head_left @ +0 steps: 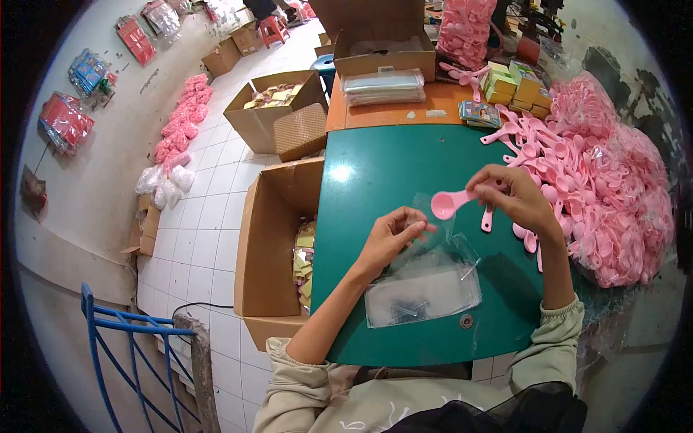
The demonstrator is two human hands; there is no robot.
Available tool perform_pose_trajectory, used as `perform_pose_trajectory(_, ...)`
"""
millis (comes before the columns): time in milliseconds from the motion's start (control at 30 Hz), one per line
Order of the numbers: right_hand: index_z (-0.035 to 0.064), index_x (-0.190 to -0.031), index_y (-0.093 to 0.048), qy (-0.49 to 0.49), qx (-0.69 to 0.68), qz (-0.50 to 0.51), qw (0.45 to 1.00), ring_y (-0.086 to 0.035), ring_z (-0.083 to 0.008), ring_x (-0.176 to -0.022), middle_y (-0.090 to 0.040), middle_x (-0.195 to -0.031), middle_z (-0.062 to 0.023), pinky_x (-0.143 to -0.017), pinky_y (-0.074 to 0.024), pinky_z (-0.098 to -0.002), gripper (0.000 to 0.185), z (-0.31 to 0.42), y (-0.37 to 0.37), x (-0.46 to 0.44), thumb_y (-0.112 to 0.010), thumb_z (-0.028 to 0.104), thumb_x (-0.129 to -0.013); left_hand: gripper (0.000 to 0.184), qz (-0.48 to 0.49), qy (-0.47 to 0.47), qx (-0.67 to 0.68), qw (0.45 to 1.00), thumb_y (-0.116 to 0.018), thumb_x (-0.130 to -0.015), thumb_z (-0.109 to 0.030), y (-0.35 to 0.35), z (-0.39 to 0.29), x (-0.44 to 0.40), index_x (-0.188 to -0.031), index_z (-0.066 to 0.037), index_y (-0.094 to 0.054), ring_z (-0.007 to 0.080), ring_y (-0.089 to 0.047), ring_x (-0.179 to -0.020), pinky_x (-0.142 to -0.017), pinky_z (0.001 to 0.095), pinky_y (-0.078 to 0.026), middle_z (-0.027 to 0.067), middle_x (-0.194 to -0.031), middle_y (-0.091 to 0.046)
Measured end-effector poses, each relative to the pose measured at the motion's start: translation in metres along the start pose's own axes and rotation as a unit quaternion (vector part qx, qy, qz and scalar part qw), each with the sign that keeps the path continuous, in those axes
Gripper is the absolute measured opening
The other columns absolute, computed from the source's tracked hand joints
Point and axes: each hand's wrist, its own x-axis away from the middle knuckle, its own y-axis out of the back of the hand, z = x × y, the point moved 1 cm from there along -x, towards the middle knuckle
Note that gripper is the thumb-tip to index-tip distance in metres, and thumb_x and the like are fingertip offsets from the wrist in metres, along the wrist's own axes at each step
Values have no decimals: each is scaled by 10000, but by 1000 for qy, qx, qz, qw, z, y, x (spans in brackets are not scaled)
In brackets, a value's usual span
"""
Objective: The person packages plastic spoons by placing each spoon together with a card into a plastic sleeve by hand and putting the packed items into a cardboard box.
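Observation:
Above the green table, my right hand [514, 196] is closed on the handle of a pink measuring spoon [445, 205], whose round bowl points left. My left hand [395, 237] pinches a thin clear plastic bag [449, 228] just left of the spoon. The bag is see-through, so I cannot tell whether the spoon's bowl is inside it or only beside it. Below both hands lies a stack of flat clear plastic bags [426, 292]. Many loose pink spoons [538, 148] are heaped near my right hand.
Bagged pink spoons [613, 209] pile up on the right. Small yellow boxes [514, 83], printed cards [479, 113] and packed clear sleeves [382, 88] are at the back. An open carton [263, 245] with small packets stands left of the green table [375, 162]; a blue metal rack [137, 325] is lower left.

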Motion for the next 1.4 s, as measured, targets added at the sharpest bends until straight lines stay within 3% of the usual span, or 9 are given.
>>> perform_pose_trajectory(67,-19,-912,-631,37,-10,-51,998,-585,-88,-680,-636,-792,-47,-607,-478,-221,136,-4,-5,1,-594,84,-830,238,-4,4,7,1000,-578,-875,-130,-1,0,1,-1091,-38,-541,50,-540,-756,-630,181,-400,62,-940,-658)
perform_pose_trajectory(233,-25,-914,-641,53,46,-27,997,-597,-103,-694,-643,-805,-61,-612,-473,-220,129,5,-13,3,-577,57,-836,367,2,-14,10,1000,-614,-856,-144,-1,2,0,-1192,-37,-513,36,-561,-764,-621,163,-397,51,-901,-669)
perform_pose_trajectory(533,-23,-908,-638,97,63,-15,993,-594,-118,-671,-631,-810,-78,-599,-470,-233,111,1,-19,0,-585,30,-826,430,14,8,1,1000,-653,-829,-153,-1,-1,3,-1217,-51,-498,55,-610,-743,-578,158,-403,50,-881,-679)
perform_pose_trajectory(767,-14,-876,-630,93,88,47,991,-603,-144,-696,-629,-819,-93,-616,-474,-256,86,7,-17,1,-574,11,-814,471,30,-12,-5,999,-633,-842,-127,-6,-3,6,-1265,-55,-439,104,-621,-845,-708,210,-465,86,-959,-666)
perform_pose_trajectory(867,-7,-888,-599,137,120,123,976,-609,-170,-734,-624,-815,-92,-650,-477,-272,95,1,-22,1,-574,-3,-797,486,57,-36,-1,998,-620,-853,-127,-7,-4,5,-1287,-54,-414,118,-608,-905,-775,243,-475,96,-985,-656)
perform_pose_trajectory(1033,10,-986,-511,157,110,47,980,-612,-179,-741,-601,-824,-95,-670,-480,-281,234,-5,-41,-1,-610,14,-774,416,17,-94,64,993,-553,-907,-197,-15,-6,5,-1261,-15,-432,103,-573,-942,-811,241,-448,105,-1027,-640)
perform_pose_trajectory(1133,6,-993,-474,90,65,24,994,-617,-162,-716,-588,-831,-99,-656,-495,-281,274,-10,-37,-3,-634,23,-771,399,25,28,22,999,-494,-936,-291,0,3,2,-1196,11,-507,108,-575,-925,-797,232,-450,92,-1041,-628)
perform_pose_trajectory(1233,-6,-964,-458,56,17,-31,998,-621,-143,-716,-584,-834,-97,-644,-511,-272,270,-7,-40,-6,-648,21,-773,438,77,74,-34,994,-404,-963,-319,0,-3,4,-1172,46,-527,165,-597,-958,-851,289,-479,118,-1048,-622)
perform_pose_trajectory(1400,-4,-964,-471,77,-85,-112,987,-626,-142,-746,-591,-857,-102,-649,-515,-263,247,-19,-57,-8,-646,38,-795,398,68,16,38,997,-420,-962,-272,4,-9,6,-1154,55,-541,159,-610,-914,-813,273,-490,119,-1036,-625)
